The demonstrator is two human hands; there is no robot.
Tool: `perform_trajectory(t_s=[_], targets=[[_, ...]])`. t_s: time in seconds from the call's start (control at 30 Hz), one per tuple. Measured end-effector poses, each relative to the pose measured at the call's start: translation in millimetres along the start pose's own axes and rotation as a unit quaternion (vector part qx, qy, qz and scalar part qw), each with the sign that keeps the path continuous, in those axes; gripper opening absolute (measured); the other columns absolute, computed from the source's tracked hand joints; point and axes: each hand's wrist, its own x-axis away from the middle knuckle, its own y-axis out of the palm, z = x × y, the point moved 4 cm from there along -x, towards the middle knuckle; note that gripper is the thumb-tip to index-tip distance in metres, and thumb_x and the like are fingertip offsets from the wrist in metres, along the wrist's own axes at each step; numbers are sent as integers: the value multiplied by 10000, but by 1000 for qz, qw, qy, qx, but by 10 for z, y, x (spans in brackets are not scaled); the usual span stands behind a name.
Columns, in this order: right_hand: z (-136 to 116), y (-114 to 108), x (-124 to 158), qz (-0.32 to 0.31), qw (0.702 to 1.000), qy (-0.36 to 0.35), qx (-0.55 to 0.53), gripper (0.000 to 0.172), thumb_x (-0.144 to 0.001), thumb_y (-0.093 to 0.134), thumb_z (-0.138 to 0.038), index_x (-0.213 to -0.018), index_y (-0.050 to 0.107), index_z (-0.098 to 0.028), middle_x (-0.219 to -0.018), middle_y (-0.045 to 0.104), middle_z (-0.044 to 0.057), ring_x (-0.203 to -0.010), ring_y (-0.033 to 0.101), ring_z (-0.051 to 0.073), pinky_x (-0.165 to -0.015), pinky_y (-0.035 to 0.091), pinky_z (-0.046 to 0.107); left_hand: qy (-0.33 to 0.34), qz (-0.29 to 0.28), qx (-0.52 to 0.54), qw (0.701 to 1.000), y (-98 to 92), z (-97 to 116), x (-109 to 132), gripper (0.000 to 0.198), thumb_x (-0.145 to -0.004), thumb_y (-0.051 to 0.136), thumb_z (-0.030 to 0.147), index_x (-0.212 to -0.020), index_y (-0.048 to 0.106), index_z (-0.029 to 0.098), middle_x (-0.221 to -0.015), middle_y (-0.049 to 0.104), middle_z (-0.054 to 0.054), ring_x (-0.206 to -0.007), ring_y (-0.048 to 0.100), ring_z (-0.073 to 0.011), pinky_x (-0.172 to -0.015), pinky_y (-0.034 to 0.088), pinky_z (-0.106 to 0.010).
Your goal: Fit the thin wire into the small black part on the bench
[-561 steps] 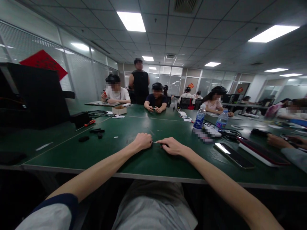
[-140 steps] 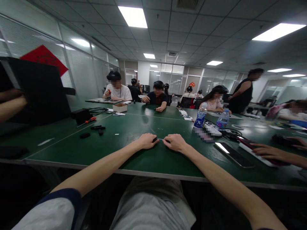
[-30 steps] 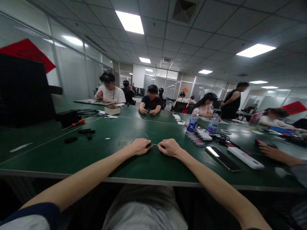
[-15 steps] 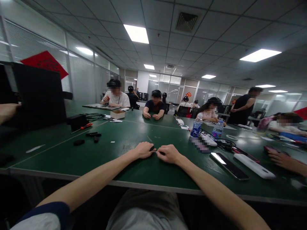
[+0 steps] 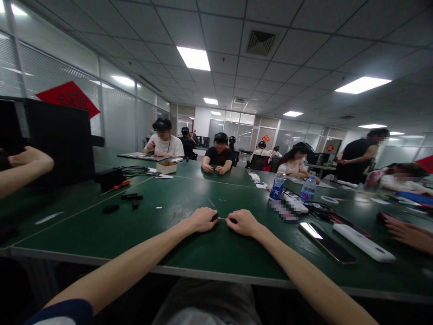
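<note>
My left hand rests low over the green table, its fingers closed on a small black piece. Facing it, my right hand grips another small black piece between thumb and fingers. A thin pale strip or rod shows in the narrow gap between the two hands. Whether it joins both pieces, I cannot tell; the fingers hide most of each piece.
Several small black parts and an orange-handled screwdriver lie left. To the right are a phone, a white device, bottles and cables. Co-workers sit around; one person's hand is at the right edge.
My hands have moved slightly apart, and the pale strip still shows between them. At the far left, another person's arm has come further into view.
</note>
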Motion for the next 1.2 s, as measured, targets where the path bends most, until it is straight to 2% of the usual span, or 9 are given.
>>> perform_trajectory(t_s=[0.4,1.2], targets=[[41,10,12,26,1000,3,-4,337,-905,402,-388,-803,672,-214,-734,661,22,-651,566,127,-644,349,227,9,14,-3,1000,1,-17,5,467,-864,289,545,-871,603,200,-861,660,-107,-756,625,-240,-633,463,-328],[75,30,11,39,998,23,-35,320,-892,437,-394,-844,700,-219,-756,685,20,-673,591,133,-676,376,228,-18,-7,21,1000,10,-30,-32,478,-856,312,567,-906,616,202,-894,661,-109,-789,624,-229,-688,466,-322]])
